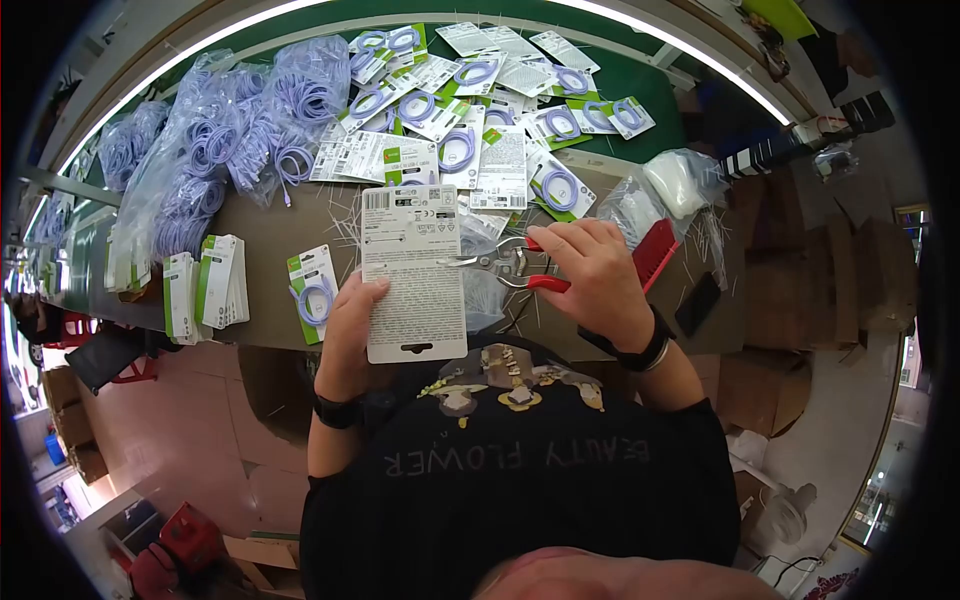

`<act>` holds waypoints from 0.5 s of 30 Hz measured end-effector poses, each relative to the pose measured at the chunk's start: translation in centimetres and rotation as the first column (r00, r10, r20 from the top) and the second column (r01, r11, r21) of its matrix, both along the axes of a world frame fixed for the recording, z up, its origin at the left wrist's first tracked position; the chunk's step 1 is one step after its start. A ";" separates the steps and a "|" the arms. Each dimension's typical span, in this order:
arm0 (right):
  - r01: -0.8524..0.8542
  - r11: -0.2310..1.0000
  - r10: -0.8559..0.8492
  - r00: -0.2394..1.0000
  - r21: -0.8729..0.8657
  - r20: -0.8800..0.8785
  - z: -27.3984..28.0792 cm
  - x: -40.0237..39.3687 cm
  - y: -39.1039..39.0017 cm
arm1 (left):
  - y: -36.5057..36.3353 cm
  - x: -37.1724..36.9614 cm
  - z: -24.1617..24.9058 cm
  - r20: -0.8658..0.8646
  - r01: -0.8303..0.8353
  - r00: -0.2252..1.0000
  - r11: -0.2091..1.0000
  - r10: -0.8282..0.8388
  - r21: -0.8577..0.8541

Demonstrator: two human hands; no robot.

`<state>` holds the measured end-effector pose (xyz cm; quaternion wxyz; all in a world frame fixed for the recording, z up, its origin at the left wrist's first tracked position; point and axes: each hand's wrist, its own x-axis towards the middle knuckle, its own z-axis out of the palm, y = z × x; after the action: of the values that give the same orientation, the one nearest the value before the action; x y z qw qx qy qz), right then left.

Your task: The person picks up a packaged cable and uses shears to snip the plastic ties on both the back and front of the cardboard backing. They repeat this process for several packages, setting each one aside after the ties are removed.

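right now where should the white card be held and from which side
Probably pinch the white card by its left edge, a little below the middle, coming from the left. It is thin and flat, and the left hand has its thumb on the face there. The pliers reach over the right edge, so that side seems best left free.

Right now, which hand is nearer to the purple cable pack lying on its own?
Left. The left hand, holding a card, is just right of the cable pack; the right hand, holding pliers, is farther right, beyond that card.
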<state>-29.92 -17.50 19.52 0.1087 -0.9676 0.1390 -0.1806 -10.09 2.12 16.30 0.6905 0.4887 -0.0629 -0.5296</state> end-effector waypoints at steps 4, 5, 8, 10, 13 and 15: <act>-0.002 1.000 0.002 1.000 -0.013 0.009 0.2 -0.1 0.3 | 0.0 -0.4 0.5 0.008 0.012 1.000 1.000 -0.011 -0.010; -0.005 1.000 0.005 1.000 -0.017 0.009 0.2 -0.1 0.4 | 0.0 -0.4 0.6 0.010 0.012 1.000 1.000 -0.012 -0.010; -0.012 1.000 0.011 0.999 -0.020 -0.034 0.3 -0.4 0.5 | 0.2 -0.5 0.7 -0.012 0.040 0.999 0.999 -0.040 -0.032; -0.011 1.000 0.010 0.999 -0.022 -0.052 0.0 -0.8 0.4 | 0.2 -0.5 0.5 0.008 0.059 0.998 0.998 -0.059 -0.016; 0.038 0.963 0.020 0.976 0.266 -0.215 -1.3 -1.4 -0.3 | 0.3 -0.4 0.4 0.043 0.094 0.995 0.995 -0.094 0.013; 0.038 0.975 -0.013 0.993 0.219 -0.115 -0.3 -1.1 -0.4 | 0.3 -0.4 0.6 0.045 0.125 0.991 0.992 -0.124 -0.008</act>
<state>-31.00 -17.87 19.19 0.2051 -0.9564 0.1765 -0.1104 -10.51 2.42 16.85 0.6572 0.4916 -0.1114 -0.5604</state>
